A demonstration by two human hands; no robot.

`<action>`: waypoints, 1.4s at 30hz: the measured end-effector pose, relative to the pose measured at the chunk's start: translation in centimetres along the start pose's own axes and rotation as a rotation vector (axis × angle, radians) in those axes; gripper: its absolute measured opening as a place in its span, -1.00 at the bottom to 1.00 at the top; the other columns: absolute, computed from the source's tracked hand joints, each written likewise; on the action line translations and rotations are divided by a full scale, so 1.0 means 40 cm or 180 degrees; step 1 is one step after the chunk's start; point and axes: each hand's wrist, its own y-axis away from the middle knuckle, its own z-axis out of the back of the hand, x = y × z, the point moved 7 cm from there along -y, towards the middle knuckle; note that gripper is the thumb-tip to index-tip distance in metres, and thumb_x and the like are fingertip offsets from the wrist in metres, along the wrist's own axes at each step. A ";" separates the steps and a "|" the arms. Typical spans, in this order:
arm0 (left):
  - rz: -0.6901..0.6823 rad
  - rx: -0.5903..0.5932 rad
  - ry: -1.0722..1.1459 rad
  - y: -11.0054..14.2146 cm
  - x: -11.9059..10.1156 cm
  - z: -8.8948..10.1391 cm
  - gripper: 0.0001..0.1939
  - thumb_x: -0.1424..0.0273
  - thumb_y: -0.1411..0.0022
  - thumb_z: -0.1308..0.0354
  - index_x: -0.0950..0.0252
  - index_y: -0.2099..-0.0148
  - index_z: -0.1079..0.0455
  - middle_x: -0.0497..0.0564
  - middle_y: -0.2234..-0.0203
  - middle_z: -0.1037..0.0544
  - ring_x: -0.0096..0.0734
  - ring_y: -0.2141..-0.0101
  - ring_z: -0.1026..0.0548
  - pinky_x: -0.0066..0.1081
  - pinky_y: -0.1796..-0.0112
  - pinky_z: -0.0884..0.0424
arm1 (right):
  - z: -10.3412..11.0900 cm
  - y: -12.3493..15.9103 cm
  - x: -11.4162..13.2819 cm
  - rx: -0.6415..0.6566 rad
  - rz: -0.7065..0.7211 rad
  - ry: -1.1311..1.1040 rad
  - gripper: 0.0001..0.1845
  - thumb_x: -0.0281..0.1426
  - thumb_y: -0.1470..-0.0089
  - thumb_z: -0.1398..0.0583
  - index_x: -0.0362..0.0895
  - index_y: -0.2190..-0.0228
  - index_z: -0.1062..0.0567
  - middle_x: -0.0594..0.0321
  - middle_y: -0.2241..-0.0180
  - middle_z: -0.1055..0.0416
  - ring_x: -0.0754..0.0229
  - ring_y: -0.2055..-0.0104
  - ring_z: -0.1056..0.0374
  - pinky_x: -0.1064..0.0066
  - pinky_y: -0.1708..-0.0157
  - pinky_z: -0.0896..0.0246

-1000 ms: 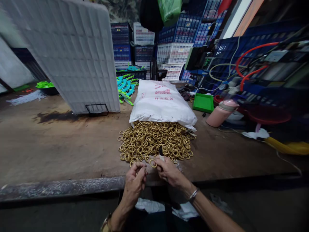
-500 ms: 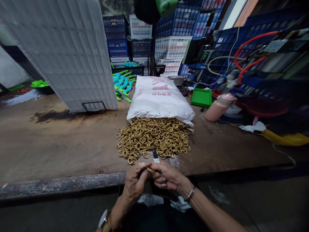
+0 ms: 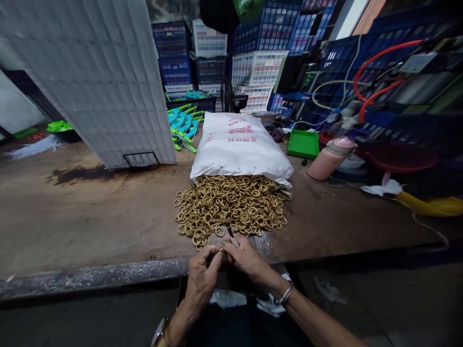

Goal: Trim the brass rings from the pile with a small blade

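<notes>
Close to the table's front edge, my left hand (image 3: 202,272) is closed, pinching one gold-coloured ring (image 3: 221,250) between thumb and forefinger. My right hand (image 3: 248,258) is closed around a slim knife-like tool (image 3: 233,239), with a dark end and a pale part, pointing up toward the pile. The fingertips of both hands meet at the ring, and the right fingers partly hide it. Just beyond them lies a heap of loose gold rings (image 3: 231,205), spilling from the mouth of a white printed sack (image 3: 240,152) that lies flat.
On the left, a tall grey-white panel (image 3: 119,86) stands on the wooden table (image 3: 90,217). Right of the sack are a green tray (image 3: 303,144), a pink bottle (image 3: 329,159) and a machine with red hoses (image 3: 372,60). Stacked crates (image 3: 258,67) fill the back.
My right hand has turned over, its back now facing up, and the tool has tilted to the left. My left hand still holds the ring in nearly the same place.
</notes>
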 end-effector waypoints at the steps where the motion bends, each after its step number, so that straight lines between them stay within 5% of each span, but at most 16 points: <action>1: 0.0264 0.0109 0.0259 0.003 0.009 -0.008 -0.83 0.36 -0.10 -0.07 0.31 0.47 -0.36 -0.09 0.64 -0.40 -0.52 0.58 -0.33 -0.53 0.51 -0.24 | 0.000 -0.002 0.004 -0.0038 0.0003 0.0042 -0.81 -0.31 0.01 -0.04 -0.14 0.57 -0.25 0.44 0.71 -0.13 0.39 0.64 -0.03 0.53 0.60 0.06; 5: 0.1040 0.0409 0.1232 0.024 0.047 -0.039 -0.75 0.23 -0.10 -0.08 0.32 0.47 -0.27 -0.17 0.68 -0.27 -0.67 0.71 -0.08 -0.59 0.66 -0.01 | -0.001 -0.008 0.011 -0.0126 0.0108 0.0181 -0.85 -0.37 0.05 -0.04 -0.15 0.58 -0.26 0.42 0.68 -0.17 0.37 0.59 -0.06 0.52 0.56 0.03; 9: 0.1230 0.0433 0.1711 0.036 0.062 -0.049 -0.72 0.19 -0.11 -0.07 0.32 0.45 -0.24 -0.18 0.66 -0.24 -0.70 0.71 -0.02 -0.59 0.67 0.06 | 0.008 -0.008 0.008 -0.0203 0.0275 0.0490 -0.80 -0.35 -0.02 0.01 -0.14 0.59 -0.24 0.38 0.65 -0.18 0.35 0.57 -0.08 0.51 0.55 0.03; 13: 0.1310 0.0250 0.1787 0.035 0.063 -0.043 -0.72 0.18 -0.07 -0.10 0.30 0.40 -0.21 -0.16 0.64 -0.29 -0.70 0.71 -0.03 -0.59 0.67 0.09 | 0.006 0.009 0.018 -0.0160 0.0631 0.1521 -0.87 -0.47 0.03 0.01 -0.12 0.57 -0.22 0.35 0.60 -0.19 0.32 0.54 -0.06 0.49 0.52 0.10; 19: 0.1192 0.0152 0.1536 0.031 0.055 -0.035 -0.69 0.16 -0.02 -0.14 0.31 0.41 -0.22 -0.15 0.64 -0.28 -0.67 0.70 -0.06 -0.57 0.66 0.04 | -0.028 0.026 0.017 0.0204 0.0778 0.2466 -0.82 -0.59 0.19 0.02 -0.11 0.48 -0.25 0.34 0.59 -0.22 0.30 0.53 -0.08 0.47 0.50 0.16; 26: 0.0740 0.0134 0.1114 0.028 0.054 -0.019 -0.70 0.18 -0.10 -0.06 0.31 0.50 -0.23 -0.17 0.69 -0.19 -0.63 0.67 -0.04 -0.55 0.61 -0.02 | -0.037 0.024 0.028 0.0418 0.0688 0.2519 -0.83 -0.58 0.18 0.04 -0.11 0.48 -0.22 0.31 0.57 -0.25 0.29 0.52 -0.10 0.47 0.49 0.13; 42: 0.0468 0.0162 0.0792 0.016 0.031 -0.002 -0.72 0.19 -0.09 -0.06 0.31 0.49 -0.30 -0.10 0.62 -0.29 -0.52 0.57 -0.20 -0.53 0.52 -0.16 | -0.044 0.029 0.019 0.0489 0.0704 0.2969 -0.73 -0.58 0.19 0.03 -0.13 0.37 -0.29 0.26 0.51 -0.31 0.25 0.49 -0.14 0.45 0.48 0.14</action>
